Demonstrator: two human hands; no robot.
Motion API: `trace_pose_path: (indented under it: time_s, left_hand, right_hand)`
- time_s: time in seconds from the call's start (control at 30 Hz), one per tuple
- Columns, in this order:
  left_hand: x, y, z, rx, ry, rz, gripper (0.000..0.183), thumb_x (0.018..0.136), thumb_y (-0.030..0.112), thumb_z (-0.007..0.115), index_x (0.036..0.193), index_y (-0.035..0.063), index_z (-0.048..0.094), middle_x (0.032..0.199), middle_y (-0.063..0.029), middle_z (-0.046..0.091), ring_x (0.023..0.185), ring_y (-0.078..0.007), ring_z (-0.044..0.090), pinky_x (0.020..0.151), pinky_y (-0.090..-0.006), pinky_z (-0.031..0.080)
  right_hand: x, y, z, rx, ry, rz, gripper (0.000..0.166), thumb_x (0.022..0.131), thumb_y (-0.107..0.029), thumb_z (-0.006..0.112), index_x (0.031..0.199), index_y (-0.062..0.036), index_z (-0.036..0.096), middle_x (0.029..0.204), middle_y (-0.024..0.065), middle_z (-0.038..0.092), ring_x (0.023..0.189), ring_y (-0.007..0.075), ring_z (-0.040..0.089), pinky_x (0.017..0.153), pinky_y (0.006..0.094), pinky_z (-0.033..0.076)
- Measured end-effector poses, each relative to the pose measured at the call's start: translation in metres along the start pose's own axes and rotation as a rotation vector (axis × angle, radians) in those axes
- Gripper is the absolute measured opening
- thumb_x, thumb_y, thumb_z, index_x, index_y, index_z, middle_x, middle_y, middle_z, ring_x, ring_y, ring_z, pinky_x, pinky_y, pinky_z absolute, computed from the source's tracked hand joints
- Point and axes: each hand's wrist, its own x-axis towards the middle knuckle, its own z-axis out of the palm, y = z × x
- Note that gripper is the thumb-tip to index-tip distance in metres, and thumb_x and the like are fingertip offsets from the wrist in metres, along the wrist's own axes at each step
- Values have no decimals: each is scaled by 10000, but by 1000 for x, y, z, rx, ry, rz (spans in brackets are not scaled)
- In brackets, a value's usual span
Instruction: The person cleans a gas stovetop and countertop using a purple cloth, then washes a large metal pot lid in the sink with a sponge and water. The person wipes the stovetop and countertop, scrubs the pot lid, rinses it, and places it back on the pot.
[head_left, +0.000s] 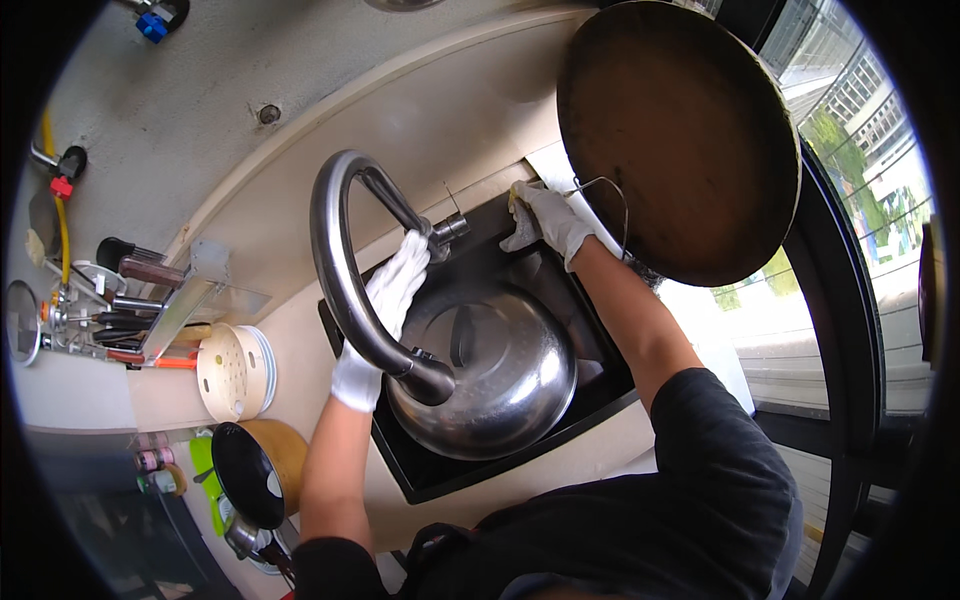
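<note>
My left hand (397, 289), in a white glove, reaches behind the arched metal faucet (327, 225). Its fingers lie extended and close together at the faucet's base; part of the hand is hidden by the spout. At the far right corner of the black sink (409, 480), my gloved right hand (559, 214) presses a greyish cleaning pad (523, 229) with a yellow part against the rim. Between my forearms a domed stainless-steel lid (510, 397) with a black handle rests in the sink, dome upward, under the spout.
A large round brown pan or board (679, 142) stands at the right beside the window, near a bent wire (624, 202). To the left are a knife and utensil holder (176, 307), a perforated cream container (232, 371) and a tipped dark-lined pot (251, 472).
</note>
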Motion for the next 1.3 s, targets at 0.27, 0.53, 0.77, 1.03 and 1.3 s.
trace_pose_path:
  time_s: [0.27, 0.53, 0.77, 1.03, 1.3]
  left_hand:
    - [148, -57, 2, 492, -32, -81, 697, 990, 456, 423, 1498, 16, 239, 1490, -186, 376, 1380, -234, 366, 1122, -326, 283]
    - [164, -36, 15, 1635, -189, 182, 586, 931, 379, 523, 1403, 47, 418, 1444, -243, 401, 1346, -347, 388, 1078, -417, 363]
    - [157, -39, 36, 1887, 109, 252, 396, 905, 172, 494, 1265, 10, 519, 1333, -169, 532, 1179, -355, 526, 996, -444, 435]
    - [119, 5, 65, 2293, -353, 203, 349, 908, 181, 483, 1186, 37, 637, 1242, -137, 619, 1302, -312, 451, 1096, -478, 306]
    - [-57, -60, -15, 1537, 35, 782, 245, 915, 100, 573, 1135, 26, 650, 1120, -134, 668, 1064, -277, 613, 915, -369, 485]
  right_hand:
    - [8, 9, -4, 118, 1, -13, 285, 915, -300, 637, 784, -48, 630, 700, 65, 613, 597, 187, 573, 588, 319, 483]
    - [18, 8, -2, 168, -33, 13, 251, 889, -280, 677, 826, -42, 629, 705, 90, 622, 579, 224, 591, 538, 364, 507]
    - [25, 10, -13, 119, -6, 14, 261, 875, -283, 684, 804, -35, 641, 726, 90, 632, 603, 220, 604, 561, 372, 516]
    - [18, 9, -13, 124, -71, 17, 276, 867, -313, 688, 821, -46, 639, 742, 73, 630, 635, 199, 606, 584, 342, 510]
    - [-31, 6, -24, 300, -173, -68, 372, 926, -422, 596, 1043, -70, 623, 857, 77, 673, 706, 190, 649, 606, 353, 541]
